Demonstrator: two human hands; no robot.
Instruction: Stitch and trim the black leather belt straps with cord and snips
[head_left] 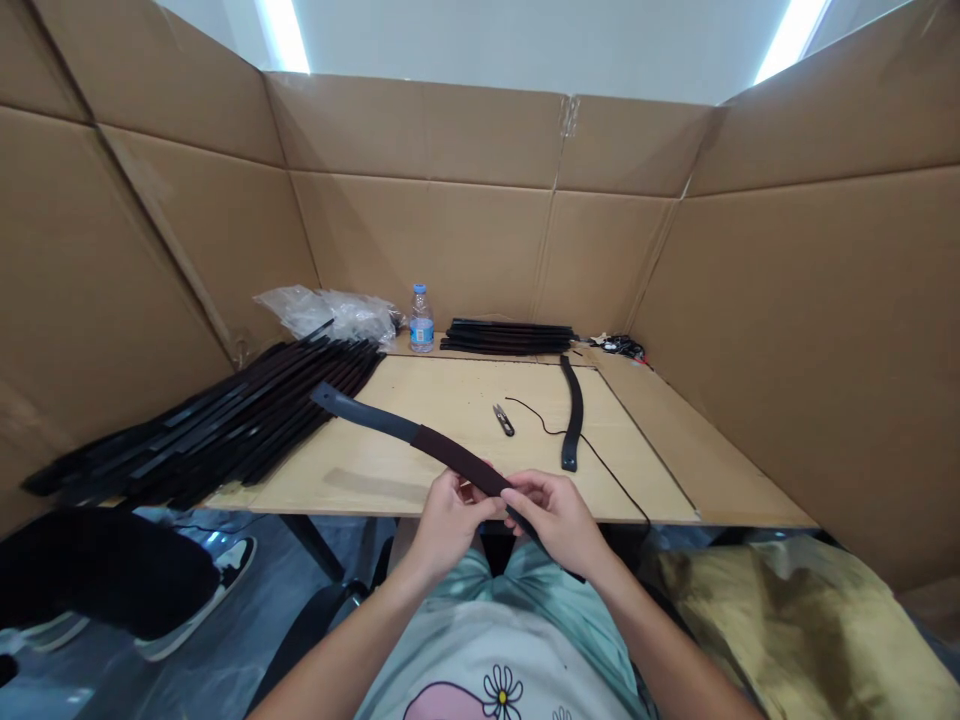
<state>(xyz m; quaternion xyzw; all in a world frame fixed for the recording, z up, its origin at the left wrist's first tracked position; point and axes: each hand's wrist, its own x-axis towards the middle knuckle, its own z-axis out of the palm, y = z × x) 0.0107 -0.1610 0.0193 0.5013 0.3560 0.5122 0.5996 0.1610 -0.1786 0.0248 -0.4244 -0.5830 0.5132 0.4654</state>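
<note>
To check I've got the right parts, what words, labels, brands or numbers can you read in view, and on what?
No text can be read.
Label on the water bottle: print too small and blurred to read.
Dark strap: no marking visible.

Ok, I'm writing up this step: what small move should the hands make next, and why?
Probably press the brown wrap flat along the grey strap with the right hand, while the left hand steadies it: both hands sit on the wrap's near end, and the thread snips lie untouched on the board.
</note>
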